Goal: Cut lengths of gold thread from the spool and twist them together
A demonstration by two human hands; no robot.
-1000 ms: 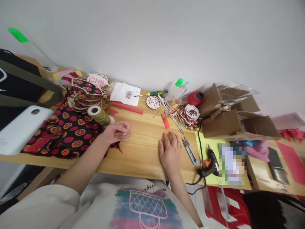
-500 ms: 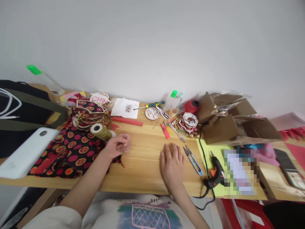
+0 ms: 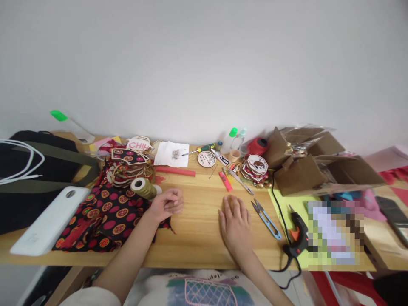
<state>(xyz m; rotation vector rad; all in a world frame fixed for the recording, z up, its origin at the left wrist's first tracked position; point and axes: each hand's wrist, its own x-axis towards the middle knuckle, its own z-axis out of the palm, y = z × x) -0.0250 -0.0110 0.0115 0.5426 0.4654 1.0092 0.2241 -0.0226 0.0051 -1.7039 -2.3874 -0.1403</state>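
Note:
My left hand (image 3: 168, 204) rests on the wooden table (image 3: 197, 238) with its fingers curled in loosely; nothing shows in them. It lies at the edge of a black cloth with red and orange dots (image 3: 105, 214), just in front of a spool of olive thread (image 3: 144, 188). My right hand (image 3: 236, 225) lies flat on the bare wood, palm down, fingers stretched out and holding nothing. Blue-handled thread snips (image 3: 266, 219) lie just to its right.
A black glue gun (image 3: 298, 238) with its cord sits on a yellow-green sheet at the right. Brown cardboard boxes (image 3: 306, 170) stand behind it. Craft pieces, a red stick (image 3: 175, 171), bottles and a white paper line the wall. A white device (image 3: 47, 221) and a black bag (image 3: 38, 170) lie left.
The view has tilted up and swung slightly, so the table sits lower in the picture. Both hands keep their places and shapes on the table.

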